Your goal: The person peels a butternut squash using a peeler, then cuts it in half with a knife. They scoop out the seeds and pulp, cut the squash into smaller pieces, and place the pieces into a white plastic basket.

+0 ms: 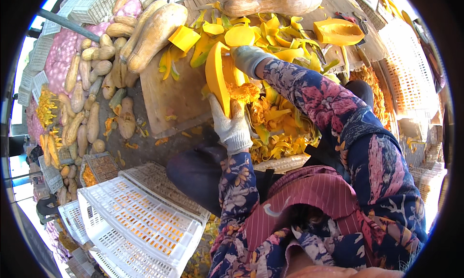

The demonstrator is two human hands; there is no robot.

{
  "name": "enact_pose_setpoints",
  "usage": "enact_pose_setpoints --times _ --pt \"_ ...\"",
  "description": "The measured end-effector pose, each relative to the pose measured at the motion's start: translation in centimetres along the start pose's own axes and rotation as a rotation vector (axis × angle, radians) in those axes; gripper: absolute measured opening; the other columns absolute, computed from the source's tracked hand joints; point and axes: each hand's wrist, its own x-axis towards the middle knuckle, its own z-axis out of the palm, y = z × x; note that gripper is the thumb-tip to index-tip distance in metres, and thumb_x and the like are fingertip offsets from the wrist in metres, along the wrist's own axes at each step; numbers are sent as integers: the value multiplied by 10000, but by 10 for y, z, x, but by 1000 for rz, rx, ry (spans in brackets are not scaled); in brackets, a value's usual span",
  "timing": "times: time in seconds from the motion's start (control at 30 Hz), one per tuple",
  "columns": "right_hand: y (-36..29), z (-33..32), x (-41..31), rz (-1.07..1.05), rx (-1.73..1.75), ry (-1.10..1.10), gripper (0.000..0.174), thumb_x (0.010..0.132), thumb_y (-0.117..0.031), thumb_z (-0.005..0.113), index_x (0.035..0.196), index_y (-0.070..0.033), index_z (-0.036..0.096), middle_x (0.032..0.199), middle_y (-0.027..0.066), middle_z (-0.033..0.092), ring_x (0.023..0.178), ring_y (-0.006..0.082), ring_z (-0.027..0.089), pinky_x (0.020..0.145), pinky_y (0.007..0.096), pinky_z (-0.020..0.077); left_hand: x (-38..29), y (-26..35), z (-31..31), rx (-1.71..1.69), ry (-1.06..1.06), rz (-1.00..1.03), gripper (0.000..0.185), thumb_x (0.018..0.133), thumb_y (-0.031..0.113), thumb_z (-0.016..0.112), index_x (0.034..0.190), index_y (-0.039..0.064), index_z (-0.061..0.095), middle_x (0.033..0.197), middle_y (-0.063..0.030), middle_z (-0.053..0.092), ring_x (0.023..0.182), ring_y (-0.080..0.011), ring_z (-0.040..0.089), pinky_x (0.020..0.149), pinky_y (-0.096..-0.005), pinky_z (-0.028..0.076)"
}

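My left hand [232, 127], in a whitish knitted glove, grips the lower end of a peeled, hollowed squash piece [214, 75]. The piece stands lengthwise over the board's edge, its cavity towards the right. Stringy orange seed pulp [246, 93] hangs at its lower opening. At the upper end is my right hand [250, 59], in a grey, soiled glove, closed beside the cavity. A small metal bit of a hand tool [227, 54] shows at its fingers; the rest is hidden. Peelings and pulp [279, 115] are heaped below, between my legs.
A wooden board [174, 100] bears yellow peelings, a cut squash half [339, 31], a squash block [184, 38] and a whole squash [272, 2]. Knives and tools [360, 22] lie at right. Whole squashes [92, 122] cover the left floor; a white plastic crate [141, 216] stands nearby.
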Motion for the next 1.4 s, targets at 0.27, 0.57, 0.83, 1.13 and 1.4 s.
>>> enact_pose_setpoints --times 0.27,0.57,0.83,1.13,1.4 --pt "-47 -8 -86 3 290 -238 259 947 -118 549 1158 -23 664 1091 222 708 1054 370 690 890 440 538 0 -2 4 -289 0 -111 647 960 -57 606 1544 11 336 1515 -192 457 1294 -285 547 1064 -414 492" --pt "-19 -7 -109 -82 167 -153 235 935 -105 566 1148 -38 637 994 206 714 979 386 702 827 461 547 10 35 -13 30 -206 -388 722 909 112 734 1522 20 364 1407 -208 539 1217 -262 577 1030 -354 487" --pt "-9 28 -109 -230 254 59 159 938 -117 528 1066 -40 582 794 177 685 776 399 696 675 479 547 148 72 15 751 -385 -313 711 833 306 765 1414 -11 507 1368 -253 595 1239 -356 603 1041 -433 470" --pt "14 21 -167 -73 460 78 438 1005 -209 549 1387 -29 435 857 226 681 838 399 689 722 486 531 135 59 -5 -19 -132 -129 410 912 -6 615 1321 -8 583 1163 -147 711 961 -247 696 862 -349 551" --pt "-35 -3 -101 -134 658 210 502 1036 -378 490 1460 -112 452 981 244 703 924 425 674 853 492 524 109 71 14 118 -78 350 534 885 -26 634 1408 -17 524 1404 -204 572 1285 -300 567 1075 -377 463"
